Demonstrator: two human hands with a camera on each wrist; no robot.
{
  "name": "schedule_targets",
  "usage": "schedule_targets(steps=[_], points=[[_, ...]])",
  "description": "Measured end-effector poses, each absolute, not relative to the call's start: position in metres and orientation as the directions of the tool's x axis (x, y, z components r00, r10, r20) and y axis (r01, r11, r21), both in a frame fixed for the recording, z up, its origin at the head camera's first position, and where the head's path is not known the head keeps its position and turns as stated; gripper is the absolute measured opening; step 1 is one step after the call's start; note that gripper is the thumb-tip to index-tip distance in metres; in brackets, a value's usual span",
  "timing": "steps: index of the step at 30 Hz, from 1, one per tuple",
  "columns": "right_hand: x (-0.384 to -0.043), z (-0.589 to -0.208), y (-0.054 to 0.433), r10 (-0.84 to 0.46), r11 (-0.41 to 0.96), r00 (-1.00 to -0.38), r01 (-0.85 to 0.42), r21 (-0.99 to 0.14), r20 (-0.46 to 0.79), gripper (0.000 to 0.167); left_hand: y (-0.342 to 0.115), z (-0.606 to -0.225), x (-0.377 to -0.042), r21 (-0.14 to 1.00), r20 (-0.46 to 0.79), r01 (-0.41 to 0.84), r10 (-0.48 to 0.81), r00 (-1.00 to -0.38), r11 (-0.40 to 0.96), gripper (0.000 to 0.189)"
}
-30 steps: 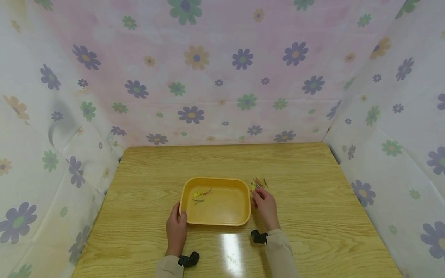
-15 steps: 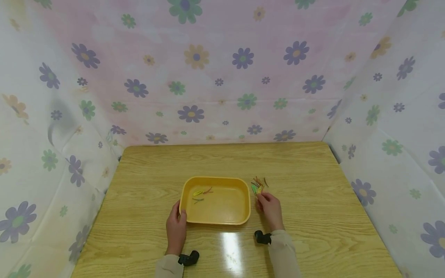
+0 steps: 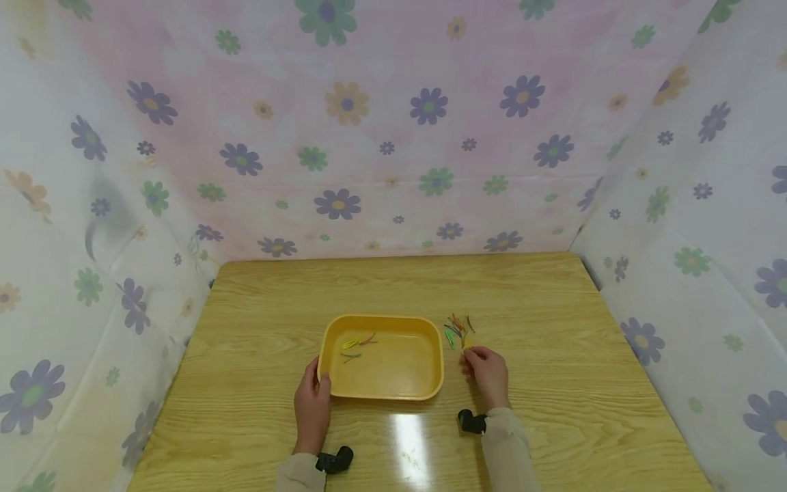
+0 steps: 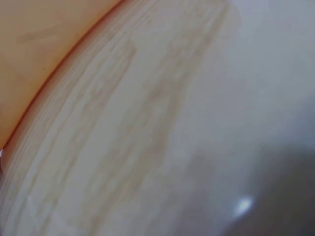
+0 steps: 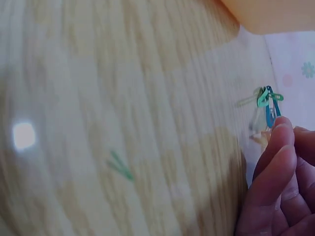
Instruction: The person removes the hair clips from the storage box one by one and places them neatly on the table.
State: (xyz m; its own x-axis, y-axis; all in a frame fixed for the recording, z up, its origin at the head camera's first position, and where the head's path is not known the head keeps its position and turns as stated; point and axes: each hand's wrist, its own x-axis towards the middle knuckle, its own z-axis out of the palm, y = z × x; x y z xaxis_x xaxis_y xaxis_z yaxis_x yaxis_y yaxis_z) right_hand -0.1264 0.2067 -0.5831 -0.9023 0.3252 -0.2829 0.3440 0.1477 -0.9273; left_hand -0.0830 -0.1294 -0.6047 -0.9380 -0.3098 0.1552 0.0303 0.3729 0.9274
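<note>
My left hand [image 3: 311, 403] holds the left side of the yellow tray [image 3: 387, 393], thumb over its rim. Only the tray's orange-looking edge [image 4: 44, 54] shows in the left wrist view. Inside the tray lie a yellow hair clip [image 3: 350, 344], a reddish one [image 3: 367, 339] and a dark green one [image 3: 351, 355]. Right of the tray, my right hand [image 3: 488, 374] pinches a small yellowish clip [image 3: 465, 346] at the near side of a loose pile of clips [image 3: 456, 322]. A bright green clip [image 3: 449, 339] lies beside it. In the right wrist view, fingertips partly hide a blue clip [image 5: 270, 113].
The wooden table [image 3: 258, 294] carries tray and pile. Flower-patterned cloth [image 3: 393, 137] encloses its back and sides. Black wrist cameras [image 3: 335, 460] sit on both wrists. A blurred green mark [image 5: 120, 167] shows in the right wrist view.
My right hand has moved rightward and slightly toward me, away from the tray's edge. The bright green clip now lies free of the fingers. The left hand and tray have stayed put.
</note>
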Motion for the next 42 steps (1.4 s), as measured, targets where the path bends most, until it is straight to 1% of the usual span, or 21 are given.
schedule_targets(steps=[5, 15, 22, 28, 33, 38, 42], points=[[-0.126, -0.578, 0.208, 0.330, 0.151, -0.885, 0.391, -0.908, -0.327, 0.024, -0.129, -0.603, -0.082, 0.931, 0.167, 0.048, -0.305, -0.937, 0.361, 0.035], [-0.129, -0.577, 0.212, 0.329, 0.146, -0.872, 0.425, -0.893, -0.361, 0.024, -0.129, -0.604, -0.082, 0.928, 0.162, 0.040, -0.304, -0.939, 0.371, 0.036], [-0.132, -0.576, 0.214, 0.345, 0.182, -0.870, 0.430, -0.884, -0.352, 0.021, -0.129, -0.606, -0.082, 0.930, 0.141, 0.019, -0.308, -0.941, 0.367, 0.036], [-0.136, -0.573, 0.214, 0.337, 0.224, -0.873, 0.438, -0.870, -0.353, 0.022, -0.129, -0.605, -0.084, 0.930, 0.140, 0.018, -0.308, -0.941, 0.368, 0.037], [-0.138, -0.570, 0.214, 0.327, 0.314, -0.877, 0.452, -0.835, -0.352, 0.021, -0.130, -0.605, -0.084, 0.930, 0.157, 0.034, -0.311, -0.937, 0.367, 0.036], [-0.141, -0.570, 0.214, 0.322, 0.446, -0.880, 0.467, -0.764, -0.350, 0.019, -0.129, -0.605, -0.084, 0.933, 0.156, 0.036, -0.311, -0.938, 0.359, 0.036], [-0.142, -0.570, 0.214, 0.331, 0.513, -0.881, 0.469, -0.719, -0.339, 0.016, -0.129, -0.604, -0.083, 0.933, 0.156, 0.038, -0.305, -0.939, 0.359, 0.037]])
